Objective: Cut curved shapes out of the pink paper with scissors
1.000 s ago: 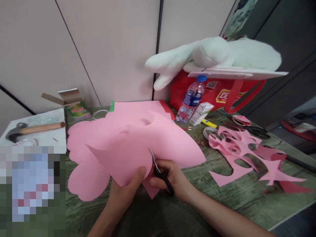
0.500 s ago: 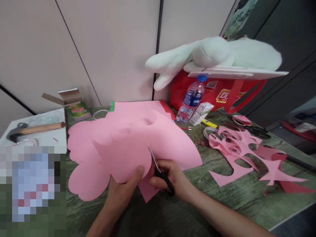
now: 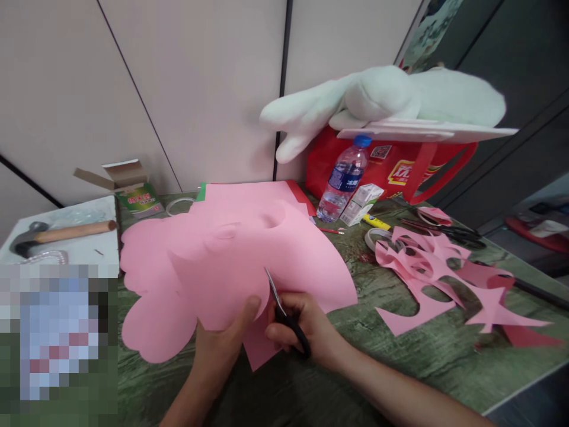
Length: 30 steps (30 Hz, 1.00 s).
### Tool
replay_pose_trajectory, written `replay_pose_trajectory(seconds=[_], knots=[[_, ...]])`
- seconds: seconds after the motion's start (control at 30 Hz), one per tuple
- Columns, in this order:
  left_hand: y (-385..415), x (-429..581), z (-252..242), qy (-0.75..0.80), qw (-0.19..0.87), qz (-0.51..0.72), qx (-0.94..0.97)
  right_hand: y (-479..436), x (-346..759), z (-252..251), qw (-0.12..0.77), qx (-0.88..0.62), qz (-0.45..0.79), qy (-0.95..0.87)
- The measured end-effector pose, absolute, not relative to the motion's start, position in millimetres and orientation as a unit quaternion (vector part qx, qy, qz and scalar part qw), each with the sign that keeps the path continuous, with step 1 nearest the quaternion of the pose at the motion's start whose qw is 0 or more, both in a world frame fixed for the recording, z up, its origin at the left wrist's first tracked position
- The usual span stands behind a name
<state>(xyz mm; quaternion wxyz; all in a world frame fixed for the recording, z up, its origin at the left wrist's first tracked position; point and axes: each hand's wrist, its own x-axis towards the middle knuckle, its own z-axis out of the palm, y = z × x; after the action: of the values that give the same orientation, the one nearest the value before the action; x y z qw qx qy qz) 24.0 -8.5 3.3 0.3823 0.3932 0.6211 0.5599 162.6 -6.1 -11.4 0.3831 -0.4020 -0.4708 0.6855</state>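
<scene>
thin, smooth, matte pink sheet [image 3: 222,284] is seen at the centre of the frame, its near part bent up into a soft curl, with a rounded cut edge on the right side. petal-like lobes are shown on the scalloped pink paper [image 3: 155,326] lying at left of centre. scissors [image 3: 288,323], metal blades plus black handles, are set at the sheet's cut edge just below centre. tips are pointed toward the top of the frame, leaning slightly left; long axis is run from the upper left down to the handles at lower right. blade gap looks narrow, exact opening cannot be told. sheet's long axis cannot be told because of the curl. sheet is pinched by the left hand [image 3: 226,344], lower centre, thumb laid flat on top and angled up-right, other fingers hidden under the paper. handles are gripped by the right hand [image 3: 313,329], fingers curled closely around them, wrist turned inward, forearm slanted in from the lower right. at right of the frame, curled pink scraps [image 3: 471,287] with round cutouts are heaped on the streaky green tabletop [image 3: 444,356]. wooden-handled hammer [image 3: 77,230] is seen at left.
</scene>
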Motion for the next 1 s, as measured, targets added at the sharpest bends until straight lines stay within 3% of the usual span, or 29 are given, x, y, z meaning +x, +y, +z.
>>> replay_pose_trajectory(seconds=[0.3,1.0], knots=[[-12.3,28.7,13.4,0.604,0.406,0.552,0.407,-1.5,165.4,-7.4,0.425,-0.373,0.676,-0.473],[-12.6,26.5,14.3,0.629,0.406,0.524,0.406,-1.4,166.3,-10.3,0.426,-0.357,0.685,-0.47]])
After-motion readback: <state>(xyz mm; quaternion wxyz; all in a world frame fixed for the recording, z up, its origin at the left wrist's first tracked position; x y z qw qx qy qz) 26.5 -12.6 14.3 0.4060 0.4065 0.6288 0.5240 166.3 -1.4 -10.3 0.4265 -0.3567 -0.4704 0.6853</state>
